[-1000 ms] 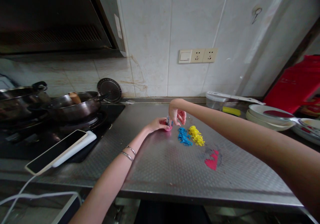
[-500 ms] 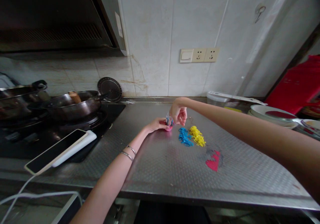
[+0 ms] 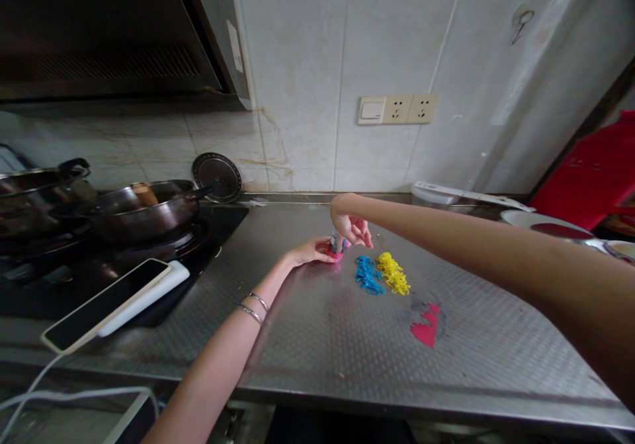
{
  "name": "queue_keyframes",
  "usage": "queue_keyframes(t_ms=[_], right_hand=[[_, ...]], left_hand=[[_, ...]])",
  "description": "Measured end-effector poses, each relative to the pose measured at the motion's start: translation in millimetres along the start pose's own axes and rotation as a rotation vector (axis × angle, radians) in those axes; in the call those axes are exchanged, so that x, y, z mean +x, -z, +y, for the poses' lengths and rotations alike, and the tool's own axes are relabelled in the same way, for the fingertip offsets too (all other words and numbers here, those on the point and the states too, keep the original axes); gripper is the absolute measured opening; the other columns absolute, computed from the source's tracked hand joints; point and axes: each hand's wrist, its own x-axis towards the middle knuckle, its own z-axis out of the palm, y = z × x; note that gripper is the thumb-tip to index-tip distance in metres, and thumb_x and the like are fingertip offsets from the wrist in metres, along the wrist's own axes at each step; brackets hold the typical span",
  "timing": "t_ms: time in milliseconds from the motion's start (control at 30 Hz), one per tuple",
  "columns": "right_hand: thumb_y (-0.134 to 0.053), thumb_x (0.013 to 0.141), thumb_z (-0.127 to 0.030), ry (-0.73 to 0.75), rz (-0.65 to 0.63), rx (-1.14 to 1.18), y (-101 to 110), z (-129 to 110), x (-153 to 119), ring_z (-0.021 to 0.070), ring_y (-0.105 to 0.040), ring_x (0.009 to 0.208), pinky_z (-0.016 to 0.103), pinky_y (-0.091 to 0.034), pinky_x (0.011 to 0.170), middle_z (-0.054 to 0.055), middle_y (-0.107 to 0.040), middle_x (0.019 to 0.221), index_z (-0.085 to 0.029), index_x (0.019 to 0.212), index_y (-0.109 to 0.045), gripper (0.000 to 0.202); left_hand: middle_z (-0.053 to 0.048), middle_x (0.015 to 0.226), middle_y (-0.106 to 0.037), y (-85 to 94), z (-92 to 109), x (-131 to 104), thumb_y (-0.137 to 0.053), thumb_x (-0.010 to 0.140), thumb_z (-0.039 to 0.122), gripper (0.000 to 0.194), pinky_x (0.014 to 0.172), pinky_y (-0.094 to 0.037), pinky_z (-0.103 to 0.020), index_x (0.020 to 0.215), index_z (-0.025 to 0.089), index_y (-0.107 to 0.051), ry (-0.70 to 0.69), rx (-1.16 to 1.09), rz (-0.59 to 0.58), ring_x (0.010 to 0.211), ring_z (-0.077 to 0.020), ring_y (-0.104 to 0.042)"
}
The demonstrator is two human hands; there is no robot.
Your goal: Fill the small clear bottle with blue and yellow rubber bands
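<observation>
Blue loops (image 3: 369,275): a small heap on the metal counter (image 3: 307,328). They sit close to the work, maybe so they are easy to reach.
Yellow loops (image 3: 393,273): a heap just to the right of the blue one. Each colour has its own spot, perhaps so they do not get mixed up.
Little cup (image 3: 335,257): on the counter, left of the blue heap. It looks see-through, with pink at the bottom.
Left hand (image 3: 316,251): its fingers grip the side of the cup, low down. That likely stops it from sliding or tipping.
Right hand (image 3: 351,224): bent at the wrist, over the cup, with fingers pointing down. One finger seems to go inside. I cannot tell if it pinches anything.
Red patch (image 3: 425,326): flat on the counter, nearer the body, apart from both heaps.
Phone (image 3: 106,305): on the far left, partly over the black stove (image 3: 223,224), maybe there to be out of the way.
</observation>
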Motion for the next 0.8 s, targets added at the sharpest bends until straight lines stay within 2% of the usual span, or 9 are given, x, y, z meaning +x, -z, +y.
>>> queue_keyframes(t_ms=[133, 200, 267, 467, 667, 733, 800], right_hand=[[-0.062, 0.065, -0.027, -0.168, -0.198, 0.01, 0.7, -1.5, -3.4, 0.0115, -0.061, 0.06, 0.017, -0.043, 0.048, 0.003, -0.063, 0.07, -0.015, 0.09, -0.062, 0.028], [-0.064, 0.063, -0.028, -0.192, -0.309, 0.005, 1.3, 0.3, -6.9, 0.0121, -0.061, 0.061, 0.019, -0.045, 0.051, 0.003, -0.062, 0.07, -0.015, 0.093, -0.062, 0.032], [-0.064, 0.063, -0.03, -0.159, -0.368, 0.026, 2.2, 3.4, -10.5, 0.0124, -0.062, 0.063, 0.02, -0.046, 0.053, 0.003, -0.062, 0.071, -0.015, 0.095, -0.061, 0.035], [-0.062, 0.067, -0.034, 0.031, -0.228, 0.07, 8.8, 16.0, -25.1, 0.0127, -0.061, 0.066, 0.022, -0.046, 0.056, 0.004, -0.063, 0.072, -0.013, 0.093, -0.061, 0.034], [-0.064, 0.065, -0.039, 0.063, -0.236, 0.082, 30.3, 33.9, -51.0, 0.0138, -0.06, 0.066, 0.025, -0.047, 0.058, 0.003, -0.063, 0.07, -0.013, 0.093, -0.061, 0.038], [-0.063, 0.067, -0.04, 0.095, -0.158, 0.096, 35.3, 40.3, -58.6, 0.0137, -0.06, 0.067, 0.025, -0.047, 0.059, 0.004, -0.063, 0.072, -0.015, 0.094, -0.06, 0.037], [-0.059, 0.07, -0.042, 0.14, 0.001, 0.111, 34.7, 45.6, -62.7, 0.013, -0.059, 0.068, 0.023, -0.046, 0.058, 0.005, -0.064, 0.075, -0.016, 0.092, -0.06, 0.034]], left_hand=[[-0.006, 0.096, -0.062, 0.0, -0.9, 0.2, -0.074, 0.056, 0.016, 0.039, 0.091, -0.035, -0.034, 0.093, 0.014, -0.062, 0.008, 0.01, 0.021, 0.091, -0.015, -0.054], [-0.006, 0.097, -0.062, -0.5, -0.5, 0.3, -0.074, 0.056, 0.017, 0.039, 0.091, -0.034, -0.034, 0.093, 0.015, -0.062, 0.004, 0.014, 0.025, 0.092, -0.0153, -0.054], [-0.007, 0.099, -0.062, -0.9, 0.0, 0.5, -0.074, 0.057, 0.017, 0.04, 0.091, -0.034, -0.034, 0.095, 0.015, -0.062, -0.003, 0.021, 0.018, 0.093, -0.0158, -0.054], [-0.007, 0.104, -0.061, 1.2, -3.9, 1.3, -0.074, 0.057, 0.017, 0.047, 0.092, -0.034, -0.035, 0.102, 0.016, -0.061, -0.006, 0.047, 0.028, 0.096, -0.0169, -0.054], [-0.008, 0.108, -0.06, 4.2, -7.1, 1.5, -0.073, 0.058, 0.015, 0.051, 0.096, -0.031, -0.037, 0.107, 0.017, -0.059, -0.009, 0.047, 0.014, 0.098, -0.017, -0.054], [-0.008, 0.109, -0.059, 3.5, -5.8, 0.9, -0.073, 0.058, 0.015, 0.052, 0.096, -0.031, -0.038, 0.108, 0.017, -0.058, -0.007, 0.036, 0.005, 0.099, -0.0175, -0.053], [-0.008, 0.111, -0.059, 2.7, -4.5, 0.1, -0.072, 0.058, 0.014, 0.054, 0.096, -0.031, -0.038, 0.11, 0.017, -0.057, -0.009, 0.026, 0.0, 0.1, -0.0177, -0.053]])
